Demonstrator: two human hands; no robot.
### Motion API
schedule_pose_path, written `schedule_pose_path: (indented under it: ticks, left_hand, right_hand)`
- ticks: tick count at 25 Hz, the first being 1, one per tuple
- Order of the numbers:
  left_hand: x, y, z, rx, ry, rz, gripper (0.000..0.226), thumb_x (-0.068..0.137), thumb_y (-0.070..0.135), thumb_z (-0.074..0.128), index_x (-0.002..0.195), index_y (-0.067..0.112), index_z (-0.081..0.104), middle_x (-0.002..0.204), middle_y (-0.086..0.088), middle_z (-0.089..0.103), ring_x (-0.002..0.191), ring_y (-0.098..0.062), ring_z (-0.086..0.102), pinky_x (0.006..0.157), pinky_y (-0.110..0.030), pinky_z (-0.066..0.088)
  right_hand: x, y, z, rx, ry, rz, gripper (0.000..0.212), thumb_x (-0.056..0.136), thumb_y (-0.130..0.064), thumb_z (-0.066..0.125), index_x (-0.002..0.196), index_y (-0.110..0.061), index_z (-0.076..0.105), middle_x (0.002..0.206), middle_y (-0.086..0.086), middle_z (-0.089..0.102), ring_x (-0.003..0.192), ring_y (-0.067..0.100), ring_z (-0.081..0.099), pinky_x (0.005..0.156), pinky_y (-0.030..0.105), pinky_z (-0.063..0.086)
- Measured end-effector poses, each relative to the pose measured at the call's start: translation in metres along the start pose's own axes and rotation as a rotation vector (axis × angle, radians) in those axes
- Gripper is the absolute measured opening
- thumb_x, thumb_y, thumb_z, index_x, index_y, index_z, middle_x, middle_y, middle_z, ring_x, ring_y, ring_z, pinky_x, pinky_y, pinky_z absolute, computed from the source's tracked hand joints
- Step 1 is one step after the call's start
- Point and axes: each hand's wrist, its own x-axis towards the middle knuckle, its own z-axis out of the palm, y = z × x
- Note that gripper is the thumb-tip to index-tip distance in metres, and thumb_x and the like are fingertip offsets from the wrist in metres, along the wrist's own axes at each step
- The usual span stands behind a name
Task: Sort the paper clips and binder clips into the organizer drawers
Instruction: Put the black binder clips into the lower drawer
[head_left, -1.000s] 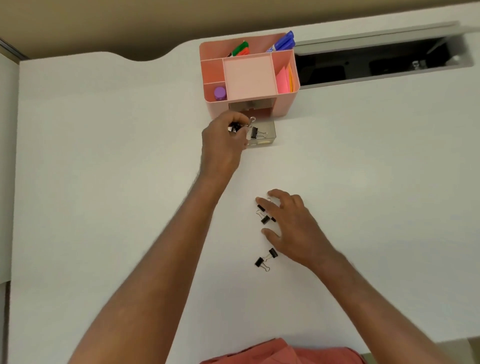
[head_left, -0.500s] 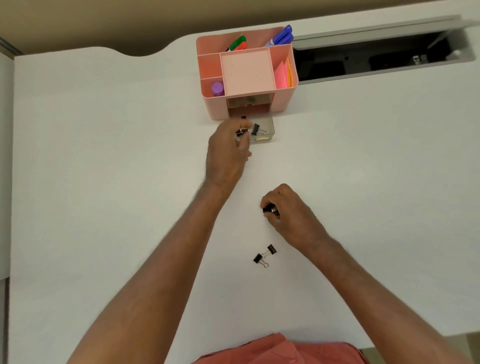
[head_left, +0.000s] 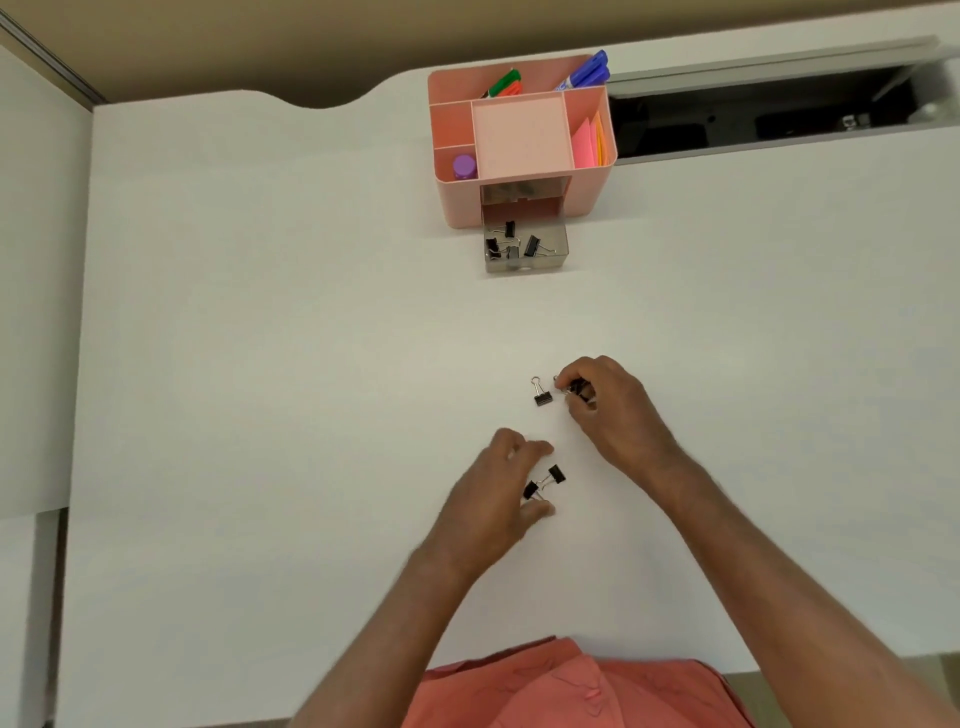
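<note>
The right hand (head_left: 608, 410) pinches a binder clip (head_left: 577, 388); the left hand (head_left: 498, 488) curls loosely, thumb and fingers flanking the linked pair (head_left: 544, 482) on the desk (head_left: 260, 364) without yet gripping it. The pair's long axis runs diagonally, near-left to far-right. A loose clip (head_left: 541, 393) lies just left of the right hand, nearer it. The open drawer (head_left: 524, 247), holding clips, sits well ahead.

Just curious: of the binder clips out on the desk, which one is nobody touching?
The lone binder clip left of the right hand. That hand pinches another clip; the left hand reaches around the linked pair.
</note>
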Motion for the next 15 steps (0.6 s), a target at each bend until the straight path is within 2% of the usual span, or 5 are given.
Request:
schedule_pose_path:
  ticks: [2, 4, 8, 11, 15]
  left_hand:
    - [-0.005, 0.001, 0.008, 0.179, -0.065, 0.103, 0.067, 0.09, 0.02, 0.074, 0.144, 0.034, 0.038, 0.134, 0.005, 0.036, 0.109, -0.016, 0.055, 0.076, -0.034, 0.059]
    - [-0.004, 0.004, 0.01, 0.274, -0.054, 0.158, 0.059, 0.094, 0.01, 0.067, 0.144, 0.029, 0.042, 0.136, -0.001, 0.039, 0.107, -0.017, 0.055, 0.073, -0.034, 0.059]
    - [0.004, 0.007, 0.008, 0.257, -0.043, 0.157, 0.027, 0.1, 0.007, 0.054, 0.125, 0.016, 0.056, 0.121, -0.003, 0.045, 0.092, -0.023, 0.057, 0.071, -0.041, 0.056]
    - [0.007, 0.007, 0.006, 0.24, -0.042, 0.166, 0.019, 0.101, 0.01, 0.053, 0.119, 0.014, 0.057, 0.116, -0.002, 0.048, 0.085, -0.023, 0.057, 0.071, -0.043, 0.055]
    - [0.01, 0.004, 0.002, 0.059, -0.006, 0.106, 0.011, 0.099, 0.019, 0.059, 0.109, 0.021, 0.058, 0.113, 0.01, 0.05, 0.08, -0.014, 0.057, 0.07, -0.032, 0.053]
  right_hand:
    - [-0.002, 0.003, -0.001, 0.048, -0.002, 0.028, 0.026, 0.096, -0.007, 0.062, 0.104, -0.032, 0.066, 0.108, -0.012, 0.061, 0.096, 0.003, 0.06, 0.089, 0.019, 0.051]
    - [-0.002, 0.004, -0.002, 0.085, -0.007, 0.046, 0.028, 0.097, -0.007, 0.061, 0.105, -0.033, 0.068, 0.11, -0.013, 0.062, 0.099, 0.004, 0.061, 0.092, 0.021, 0.052]
    - [-0.001, 0.003, -0.003, 0.249, 0.007, 0.132, 0.032, 0.097, -0.005, 0.059, 0.106, -0.033, 0.073, 0.109, -0.012, 0.07, 0.096, 0.01, 0.067, 0.09, 0.029, 0.056]
    - [0.005, -0.006, -0.01, 0.364, 0.046, 0.202, 0.031, 0.094, -0.005, 0.064, 0.101, -0.033, 0.074, 0.1, -0.013, 0.073, 0.09, 0.003, 0.066, 0.084, 0.023, 0.05]
    - [0.037, -0.037, -0.034, 0.267, 0.165, 0.021, 0.024, 0.094, -0.007, 0.067, 0.106, -0.027, 0.075, 0.098, -0.016, 0.073, 0.087, -0.005, 0.066, 0.084, 0.01, 0.05]
